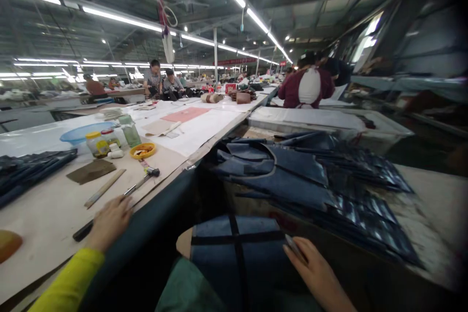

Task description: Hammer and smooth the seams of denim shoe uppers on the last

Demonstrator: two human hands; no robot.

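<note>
1. At far left, a stack of glossy dark-blue pieces point(34, 170) sits on the pale-covered bench point(40, 234), whose surface spans between the stack and our left arm.
2. A flat pale wooden strip point(105, 188) lies slantwise just beyond our left hand.
3. Our left grip point(111, 219) rests over a metal hammer with a black handle point(136, 186), near the bench's front edge; we cannot tell whether our fingers close round it.
4. Below that edge, across a dark gap, we have a dark-blue panel crossed by black strips point(215, 253).
5. Our right grip point(310, 259) pinches a slim grey tool point(295, 249) at the panel's right edge.
6. Beyond another dark gap lie layered dark-blue cut pieces point(292, 170).
</note>
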